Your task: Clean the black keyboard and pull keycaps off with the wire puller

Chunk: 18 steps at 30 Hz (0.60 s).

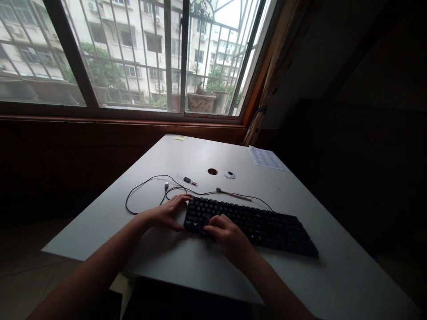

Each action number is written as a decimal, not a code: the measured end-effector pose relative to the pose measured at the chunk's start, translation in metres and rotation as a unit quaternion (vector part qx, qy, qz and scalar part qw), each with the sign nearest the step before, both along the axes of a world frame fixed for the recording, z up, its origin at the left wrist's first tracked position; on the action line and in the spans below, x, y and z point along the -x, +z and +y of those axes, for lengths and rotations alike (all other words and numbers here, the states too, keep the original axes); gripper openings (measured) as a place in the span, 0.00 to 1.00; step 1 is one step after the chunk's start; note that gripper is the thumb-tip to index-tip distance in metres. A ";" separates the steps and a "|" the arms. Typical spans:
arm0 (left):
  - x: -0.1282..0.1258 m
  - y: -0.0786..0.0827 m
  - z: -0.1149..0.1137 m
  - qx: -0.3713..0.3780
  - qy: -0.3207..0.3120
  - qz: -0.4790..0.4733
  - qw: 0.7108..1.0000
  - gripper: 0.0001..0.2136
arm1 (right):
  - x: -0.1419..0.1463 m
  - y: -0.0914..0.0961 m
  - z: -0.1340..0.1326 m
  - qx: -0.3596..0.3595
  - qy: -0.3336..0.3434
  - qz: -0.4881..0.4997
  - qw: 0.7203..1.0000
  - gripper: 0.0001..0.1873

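Observation:
A black keyboard [256, 224] lies slanted on a white table [187, 155]. My left hand [168, 212] grips the keyboard's left end, fingers along its far corner and thumb at the near corner. My right hand [227, 235] rests on the keys near the left end, fingers curled in a pinch over something small and purple that I cannot make out. The keyboard's black cable [143, 189] loops across the table to a loose USB plug [166, 186].
Beyond the keyboard lie a small wire tool [190, 180], a thin brush-like stick [233, 194], a cable hole [212, 171] with its white cap [230, 174] beside it, and a printed sheet [267, 158]. A barred window sits behind; dark furniture stands on the right.

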State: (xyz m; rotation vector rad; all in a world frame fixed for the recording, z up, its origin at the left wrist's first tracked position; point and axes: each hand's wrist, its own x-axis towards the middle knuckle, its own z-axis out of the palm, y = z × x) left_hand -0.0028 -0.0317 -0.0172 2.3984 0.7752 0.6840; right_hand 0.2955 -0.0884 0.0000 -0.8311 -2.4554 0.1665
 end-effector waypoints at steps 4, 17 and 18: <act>0.001 0.005 -0.002 0.021 0.000 0.001 1.000 0.43 | -0.043 -0.003 -0.003 0.023 -0.037 0.027 0.999 0.16; -0.001 0.008 -0.004 0.029 0.006 -0.001 1.000 0.43 | -0.209 -0.021 -0.029 0.048 -0.267 0.011 0.963 0.18; 0.000 0.007 -0.004 0.028 0.004 -0.002 1.000 0.43 | -0.221 -0.023 -0.031 0.053 -0.299 0.017 0.953 0.20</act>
